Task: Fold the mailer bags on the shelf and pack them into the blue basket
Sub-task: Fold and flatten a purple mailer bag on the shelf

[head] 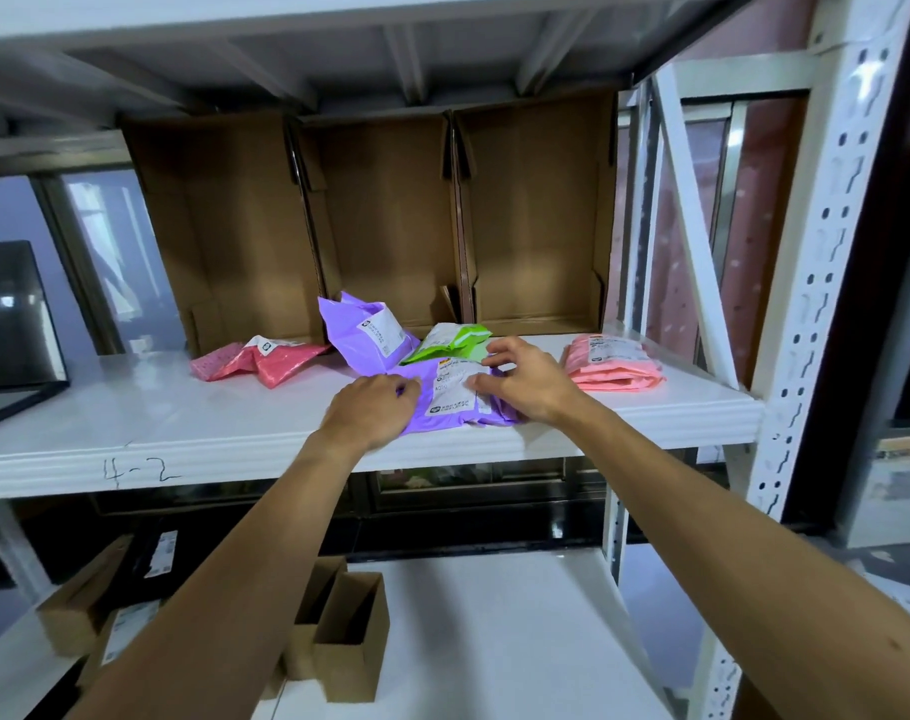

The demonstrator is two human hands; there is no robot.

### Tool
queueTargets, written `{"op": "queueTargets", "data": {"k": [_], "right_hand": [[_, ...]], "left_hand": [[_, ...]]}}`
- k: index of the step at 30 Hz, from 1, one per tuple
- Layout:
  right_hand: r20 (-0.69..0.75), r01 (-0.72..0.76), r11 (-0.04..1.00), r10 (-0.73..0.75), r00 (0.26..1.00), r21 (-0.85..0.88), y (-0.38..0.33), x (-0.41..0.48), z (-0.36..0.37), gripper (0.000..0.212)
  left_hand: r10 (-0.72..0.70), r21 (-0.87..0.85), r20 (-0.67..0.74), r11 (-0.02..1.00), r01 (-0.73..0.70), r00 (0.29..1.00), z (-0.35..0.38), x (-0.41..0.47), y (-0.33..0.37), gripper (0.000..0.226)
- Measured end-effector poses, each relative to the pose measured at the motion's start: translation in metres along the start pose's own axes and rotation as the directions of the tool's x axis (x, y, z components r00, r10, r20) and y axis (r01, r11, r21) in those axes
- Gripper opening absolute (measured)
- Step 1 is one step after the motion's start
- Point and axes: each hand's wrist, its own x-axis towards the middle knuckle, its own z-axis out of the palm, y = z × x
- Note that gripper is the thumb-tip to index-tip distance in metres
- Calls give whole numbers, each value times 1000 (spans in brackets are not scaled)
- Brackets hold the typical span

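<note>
- Small cardboard boxes (pixel 348 636) are sitting nearest, on the lower level under the arms.
- Left hand (pixel 372 410) is curling its fingers over the left end of the purple mailer (pixel 455 402), probably pinching that edge; the fingertips are hidden.
- Purple mailer is lying flat at the near edge of the shelf (pixel 130 407), long axis running left-right, spanning between both hands.
- Right hand (pixel 525 387) is sitting on the right end, slightly farther back than the left, fingers spread, tips pressing down beside the label.
- Both hands are already touching it, so the fold is looking like an end-to-centre one.
- Farther back, green mailer (pixel 450 343), second purple mailer (pixel 361 330), red mailers (pixel 265 358) to the left and pink stack (pixel 616 363) to the right are waiting.
- Open cardboard cartons (pixel 390 215) are standing at the back.
- Blue basket is not showing.
</note>
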Motion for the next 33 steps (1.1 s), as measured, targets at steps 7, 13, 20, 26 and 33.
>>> {"op": "queueTargets", "data": {"k": [7, 13, 20, 26, 33], "right_hand": [[-110, 94, 995, -98, 989, -35, -6, -11, 7, 65], [-189, 120, 990, -133, 973, -76, 1, -15, -9, 61], [-431, 70, 997, -76, 899, -29, 34, -22, -53, 51], [-551, -30, 996, 69, 832, 80, 68, -19, -88, 53], [-464, -144, 987, 159, 872, 68, 100, -20, -107, 43]], "left_hand": [[59, 65, 111, 996, -66, 992, 6, 5, 24, 53], [70, -45, 86, 997, -67, 994, 22, 6, 57, 58], [114, -198, 130, 976, -87, 985, 31, 11, 87, 62], [141, -214, 162, 971, -104, 977, 40, 22, 109, 62], [275, -207, 178, 949, -237, 945, 53, 29, 149, 59]]}}
